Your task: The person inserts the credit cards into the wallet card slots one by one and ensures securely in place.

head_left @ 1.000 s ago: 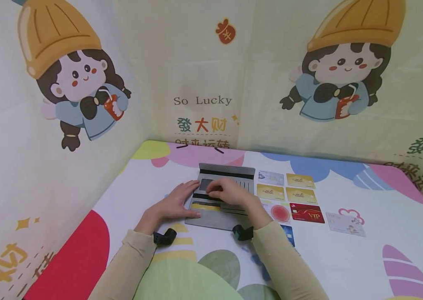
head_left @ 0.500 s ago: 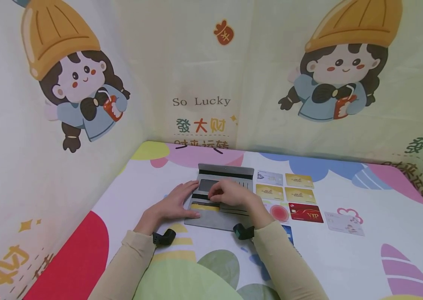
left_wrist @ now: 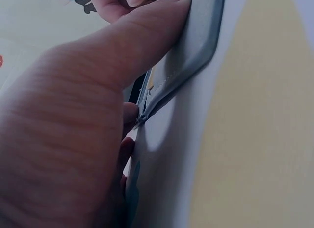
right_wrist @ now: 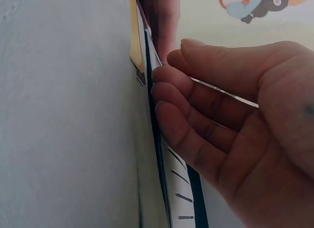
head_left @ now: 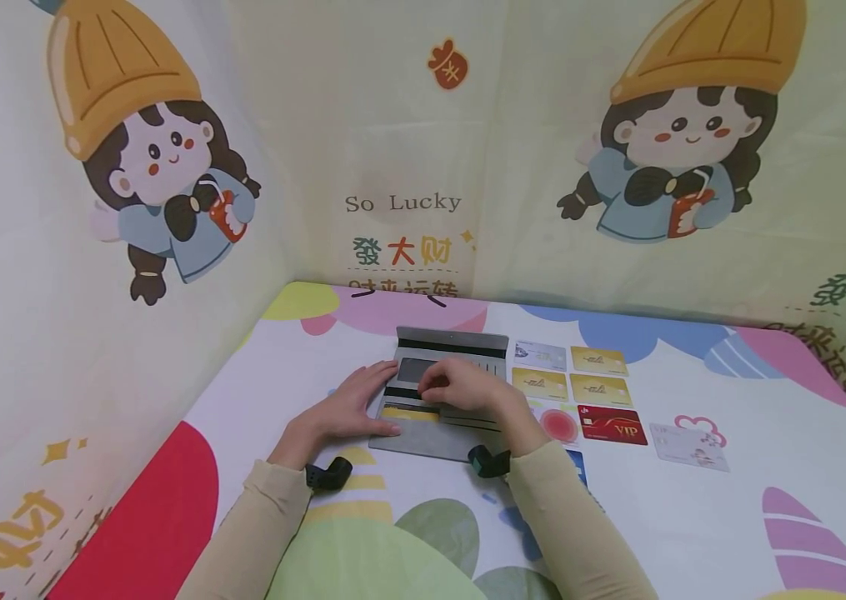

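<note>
A grey card wallet (head_left: 423,443) lies unfolded on the table, its back flap raised. A gold card (head_left: 409,414) shows in its left front pocket. My left hand (head_left: 351,407) rests along the wallet's left side, fingers stretched along the edge and thumb on the front flap; the left wrist view shows that thumb (left_wrist: 152,27) pressing near the flap's corner. My right hand (head_left: 463,386) is over the middle of the wallet. In the right wrist view its loosely bent fingers (right_wrist: 179,127) touch the wallet's inner panel, with nothing visible held between thumb and fingers.
Right of the wallet lie a silver card (head_left: 540,356), several gold cards (head_left: 599,362), a card with a red circle (head_left: 560,426), a red VIP card (head_left: 613,425) and a pale patterned card (head_left: 688,446). A blue card (head_left: 578,467) is partly behind my right forearm.
My right hand's fingertips have shifted slightly to the right on the wallet. The left hand, the wallet and the loose cards keep their places.
</note>
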Demonstrator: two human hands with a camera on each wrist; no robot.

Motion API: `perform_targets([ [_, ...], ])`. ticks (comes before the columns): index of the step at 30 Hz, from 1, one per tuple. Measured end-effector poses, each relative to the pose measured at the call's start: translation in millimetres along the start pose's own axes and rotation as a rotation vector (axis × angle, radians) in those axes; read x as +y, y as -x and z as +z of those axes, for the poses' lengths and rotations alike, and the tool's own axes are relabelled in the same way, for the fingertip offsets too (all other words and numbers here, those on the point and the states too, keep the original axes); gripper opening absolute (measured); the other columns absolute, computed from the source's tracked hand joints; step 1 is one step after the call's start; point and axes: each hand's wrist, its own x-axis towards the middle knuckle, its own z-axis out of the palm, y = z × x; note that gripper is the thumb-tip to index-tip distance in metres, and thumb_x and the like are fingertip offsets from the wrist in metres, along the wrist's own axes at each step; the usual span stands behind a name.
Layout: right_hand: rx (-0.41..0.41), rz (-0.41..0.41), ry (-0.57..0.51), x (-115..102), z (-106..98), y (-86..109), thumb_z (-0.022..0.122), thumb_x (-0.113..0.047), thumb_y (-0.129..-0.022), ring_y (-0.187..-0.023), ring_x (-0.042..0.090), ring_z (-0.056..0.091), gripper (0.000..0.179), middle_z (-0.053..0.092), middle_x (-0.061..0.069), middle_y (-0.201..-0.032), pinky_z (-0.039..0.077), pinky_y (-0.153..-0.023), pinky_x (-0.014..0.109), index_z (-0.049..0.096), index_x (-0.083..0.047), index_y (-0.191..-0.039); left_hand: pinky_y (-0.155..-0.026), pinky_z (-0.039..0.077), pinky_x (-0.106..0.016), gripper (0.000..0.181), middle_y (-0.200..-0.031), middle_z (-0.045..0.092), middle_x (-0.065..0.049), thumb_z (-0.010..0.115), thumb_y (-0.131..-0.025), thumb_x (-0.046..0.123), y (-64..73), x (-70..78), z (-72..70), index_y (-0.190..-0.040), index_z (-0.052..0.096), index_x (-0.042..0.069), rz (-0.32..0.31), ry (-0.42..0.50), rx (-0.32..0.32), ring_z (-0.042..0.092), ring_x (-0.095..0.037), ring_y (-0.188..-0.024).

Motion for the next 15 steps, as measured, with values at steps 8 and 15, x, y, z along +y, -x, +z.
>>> perform_targets([
  [8, 0.021, -0.023, 0.007, 0.4, -6.7, 8.4, 0.068, -0.019, -0.098, -0.095, 0.014, 0.061, 0.019, 0.069, -0.005, -0.106, 0.052, -0.092, 0.036, 0.074, -0.011, -0.115, -0.122, 0.010, -0.051, 0.100, -0.166, 0.023, -0.007, 0.075, -0.083, 0.057, -0.1, 1.4, 1.0, -0.160, 0.029, 0.012, -0.005, 0.019, 0.003, 0.015, -0.031, -0.152],
  [15, 0.039, -0.051, 0.020, 5.0, -16.8, 23.6, 0.072, -0.021, -0.096, -0.094, 0.014, 0.063, 0.025, 0.069, -0.003, -0.106, 0.054, -0.088, 0.034, 0.072, -0.009, -0.118, -0.121, 0.012, -0.053, 0.102, -0.166, 0.023, -0.006, 0.075, -0.082, 0.059, 1.1, 1.4, 1.7, -0.161, 0.028, 0.014, -0.030, 0.012, 0.009, 0.015, -0.032, -0.152],
])
